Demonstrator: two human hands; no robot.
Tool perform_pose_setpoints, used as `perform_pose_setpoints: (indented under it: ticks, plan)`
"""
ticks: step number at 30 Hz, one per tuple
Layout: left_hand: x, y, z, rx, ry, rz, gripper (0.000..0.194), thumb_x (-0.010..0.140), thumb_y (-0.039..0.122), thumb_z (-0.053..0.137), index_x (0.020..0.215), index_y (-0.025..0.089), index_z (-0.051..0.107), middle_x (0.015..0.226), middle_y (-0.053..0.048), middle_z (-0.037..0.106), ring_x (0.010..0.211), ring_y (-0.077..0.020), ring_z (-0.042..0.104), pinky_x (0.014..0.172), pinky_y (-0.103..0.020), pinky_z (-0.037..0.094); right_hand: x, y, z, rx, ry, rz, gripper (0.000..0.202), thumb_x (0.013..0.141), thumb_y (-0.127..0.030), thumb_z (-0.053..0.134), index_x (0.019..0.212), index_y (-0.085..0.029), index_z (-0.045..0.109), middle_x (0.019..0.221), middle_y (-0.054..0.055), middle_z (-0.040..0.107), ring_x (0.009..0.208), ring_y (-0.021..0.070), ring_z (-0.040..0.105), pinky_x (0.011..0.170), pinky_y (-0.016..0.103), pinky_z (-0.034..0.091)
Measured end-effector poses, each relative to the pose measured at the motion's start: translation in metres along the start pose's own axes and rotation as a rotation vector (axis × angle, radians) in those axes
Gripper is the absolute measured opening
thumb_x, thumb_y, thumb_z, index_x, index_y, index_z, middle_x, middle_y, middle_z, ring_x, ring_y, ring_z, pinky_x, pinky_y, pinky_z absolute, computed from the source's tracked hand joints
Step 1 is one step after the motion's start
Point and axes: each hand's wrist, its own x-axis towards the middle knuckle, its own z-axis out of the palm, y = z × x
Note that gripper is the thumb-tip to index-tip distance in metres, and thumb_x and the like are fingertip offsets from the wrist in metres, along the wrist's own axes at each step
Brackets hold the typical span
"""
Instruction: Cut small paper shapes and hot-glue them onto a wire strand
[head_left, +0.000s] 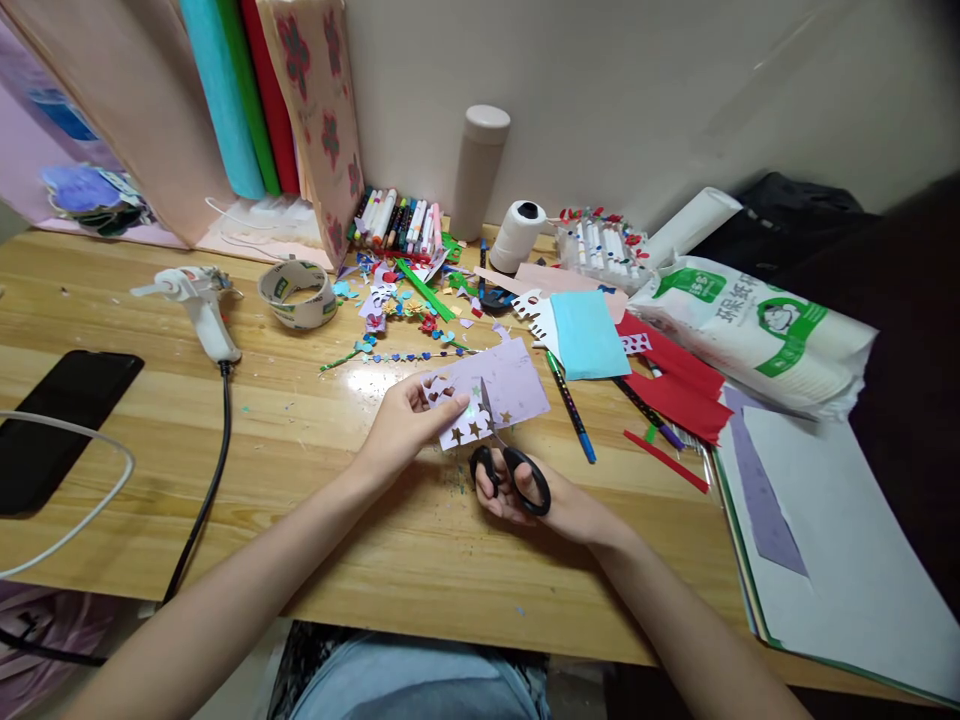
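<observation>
A light purple sheet [517, 375] with star-shaped holes along its near part is pinched by its left end in my left hand [409, 415]. My right hand [521, 490] is closed round black-handled scissors [534, 482], a thumb and fingers through the loops. The blades lie against the sheet beside the star holes and point away from me. Small paper stars, flowers and scraps [427, 310] are scattered on the wooden table [420, 580] just beyond the sheet.
To the left are a hot glue gun [199, 310], a tape roll [298, 295] and a phone [67, 430]. Markers [397, 222], a bottle [480, 170] and a thread spool [517, 237] stand behind. Blue paper [591, 335], red paper [675, 390] and white sheets [847, 540] lie right.
</observation>
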Motion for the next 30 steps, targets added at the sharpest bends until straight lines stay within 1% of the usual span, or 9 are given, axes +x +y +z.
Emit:
perform_pose_setpoints:
  ticks: [3,6,12,20,25,28,30]
  plan:
    - [0.0012,-0.0016,-0.0019,-0.029,-0.025,-0.031,0.03,0.067,0.028,0.074,0.09,0.012,0.062,0.085,-0.004,0.068,0.07,-0.0128,0.06,0.066,-0.022,0.047,0.0006,0.0,0.0012,-0.008,0.008,-0.008,0.064,0.072,-0.078,0.039,0.083,-0.015,0.043,0.068,-0.002,0.041,0.051,0.0061,0.029,0.043,0.019,0.021]
    - [0.0016,-0.0013,-0.0029,-0.035,-0.028,-0.022,0.029,0.066,0.028,0.074,0.089,0.013,0.063,0.083,-0.004,0.068,0.069,-0.0129,0.06,0.065,-0.022,0.047,0.0008,-0.0003,0.0016,-0.04,0.024,-0.042,0.061,0.075,-0.076,0.037,0.08,-0.016,0.042,0.068,-0.002,0.039,0.053,0.007,0.028,0.045,0.02,0.022]
    - [0.0022,-0.003,-0.0048,-0.045,-0.052,0.001,0.029,0.07,0.028,0.071,0.093,0.013,0.063,0.089,-0.006,0.069,0.075,-0.0155,0.062,0.07,-0.025,0.049,0.001,0.0014,0.0,-0.133,0.083,-0.065,0.058,0.078,-0.074,0.036,0.075,-0.016,0.042,0.065,-0.002,0.038,0.055,0.0084,0.029,0.049,0.022,0.023]
    - [0.003,-0.0039,-0.0047,-0.053,-0.04,0.006,0.032,0.07,0.03,0.071,0.096,0.013,0.063,0.095,-0.008,0.068,0.08,-0.0185,0.063,0.074,-0.029,0.05,0.0029,0.0034,0.0016,-0.176,0.174,-0.101,0.055,0.079,-0.071,0.041,0.07,-0.016,0.041,0.062,-0.002,0.038,0.054,0.0086,0.029,0.05,0.022,0.024]
    - [0.0025,-0.002,-0.0041,-0.085,-0.047,-0.02,0.036,0.069,0.03,0.072,0.099,0.013,0.063,0.1,-0.01,0.067,0.084,-0.0198,0.063,0.077,-0.03,0.049,0.0035,0.0035,0.003,-0.173,0.204,-0.119,0.056,0.078,-0.071,0.042,0.069,-0.016,0.041,0.061,-0.003,0.037,0.053,0.0085,0.029,0.049,0.022,0.023]
    - [0.0022,-0.0008,-0.0034,-0.112,-0.076,-0.049,0.039,0.069,0.03,0.072,0.103,0.013,0.063,0.103,-0.01,0.067,0.09,-0.0209,0.063,0.081,-0.032,0.048,0.0043,0.0037,0.0042,-0.168,0.222,-0.119,0.057,0.077,-0.072,0.043,0.069,-0.016,0.042,0.06,-0.003,0.037,0.052,0.0087,0.029,0.048,0.022,0.023]
    - [0.0017,0.0004,-0.0027,-0.125,-0.086,-0.066,0.039,0.068,0.03,0.072,0.102,0.014,0.063,0.103,-0.01,0.067,0.09,-0.0207,0.063,0.083,-0.032,0.048,0.0047,0.0042,0.0051,-0.161,0.224,-0.121,0.057,0.077,-0.072,0.043,0.07,-0.016,0.043,0.061,-0.002,0.038,0.053,0.0087,0.03,0.048,0.022,0.023]
